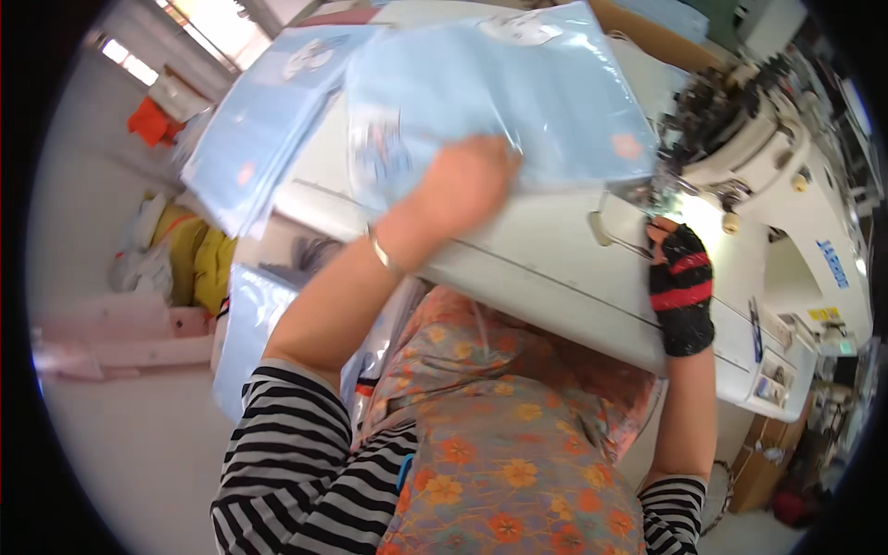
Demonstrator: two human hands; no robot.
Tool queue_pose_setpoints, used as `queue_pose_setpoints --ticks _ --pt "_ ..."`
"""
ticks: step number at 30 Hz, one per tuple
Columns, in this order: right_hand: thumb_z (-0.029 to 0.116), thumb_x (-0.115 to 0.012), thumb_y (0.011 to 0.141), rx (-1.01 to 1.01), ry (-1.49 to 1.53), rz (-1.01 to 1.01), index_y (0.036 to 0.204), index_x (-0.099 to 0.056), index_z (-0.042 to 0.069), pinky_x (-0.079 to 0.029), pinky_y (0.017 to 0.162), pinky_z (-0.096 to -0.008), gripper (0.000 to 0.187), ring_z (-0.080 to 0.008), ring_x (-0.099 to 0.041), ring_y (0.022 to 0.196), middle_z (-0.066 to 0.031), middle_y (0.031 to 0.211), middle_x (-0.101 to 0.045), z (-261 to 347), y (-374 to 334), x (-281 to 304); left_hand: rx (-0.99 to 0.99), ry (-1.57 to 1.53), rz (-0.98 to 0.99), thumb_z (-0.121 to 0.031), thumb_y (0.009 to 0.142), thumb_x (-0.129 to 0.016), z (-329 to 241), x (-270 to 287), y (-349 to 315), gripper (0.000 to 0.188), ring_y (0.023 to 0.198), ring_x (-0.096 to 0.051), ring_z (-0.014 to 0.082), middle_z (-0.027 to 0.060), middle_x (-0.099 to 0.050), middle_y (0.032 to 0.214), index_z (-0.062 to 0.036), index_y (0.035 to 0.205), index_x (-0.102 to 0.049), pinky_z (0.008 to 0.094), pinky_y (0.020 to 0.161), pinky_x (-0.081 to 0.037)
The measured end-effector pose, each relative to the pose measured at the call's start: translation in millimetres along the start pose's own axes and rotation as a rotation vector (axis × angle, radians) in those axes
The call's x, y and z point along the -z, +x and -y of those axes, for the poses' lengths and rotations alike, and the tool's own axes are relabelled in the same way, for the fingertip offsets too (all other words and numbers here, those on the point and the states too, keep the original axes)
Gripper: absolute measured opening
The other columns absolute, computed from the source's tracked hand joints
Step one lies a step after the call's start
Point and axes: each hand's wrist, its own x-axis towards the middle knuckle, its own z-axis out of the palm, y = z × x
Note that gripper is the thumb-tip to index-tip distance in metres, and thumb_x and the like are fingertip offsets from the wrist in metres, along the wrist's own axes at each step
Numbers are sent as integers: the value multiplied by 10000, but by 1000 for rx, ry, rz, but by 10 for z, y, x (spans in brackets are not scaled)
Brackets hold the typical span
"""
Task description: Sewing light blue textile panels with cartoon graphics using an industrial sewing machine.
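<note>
A light blue piece (499, 102) with a glossy clear surface, a white animal print and a pink flower lies across the sewing table (546, 236). My left hand (472, 180), smeared by motion, is over its near edge; its fingers cannot be made out. In a black and red fingerless glove, my right hand (682, 287) rests at the needle area of a white sewing machine (814, 203). Its bare fingertips are bent together close to the piece's right corner. What they hold, if anything, is hidden.
More light blue printed pieces (268, 120) lie stacked at the left of the table. Another blue piece (254, 314) hangs lower down. A small parts tray (775, 381) sits at the right edge. Yellow cloth (199, 254) lies in a heap at the far left.
</note>
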Motion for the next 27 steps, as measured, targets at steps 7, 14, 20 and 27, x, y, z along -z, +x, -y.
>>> queue_pose_setpoints --ticks 7,14,20,27 --pt "30 -510 931 49 15 65 1064 -685 37 -480 929 -338 220 -248 -623 1042 -122 1122 -673 -533 -63 -80 292 -445 638 -88 797 -580 -901 744 -2146 528 850 -611 345 154 -550 1022 -100 1321 -520 435 711 -524" --pt "3 -489 930 32 -79 170 1112 -675 56 -433 1027 -373 266 -249 -581 1154 -96 1243 -633 -1045 -27 -83 912 -110 588 -45 794 -566 -926 579 -4041 547 858 -650 334 131 -550 1172 -169 1325 -527 428 695 -546" --pt "5 -505 931 36 -175 223 1125 -666 46 -428 1037 -377 256 -267 -574 1176 -117 1252 -628 -992 -28 -117 1150 149 317 -9 777 -537 -376 169 -4886 516 747 -652 354 134 -547 1160 -154 1271 -571 468 626 -539" --pt "21 -517 930 33 -183 207 1130 -650 38 -444 1015 -398 241 -309 -577 1164 -151 1243 -623 -481 -247 101 1328 126 555 -114 815 -578 -254 73 -4715 431 880 -664 390 183 -529 1258 -23 1236 -564 455 734 -552"
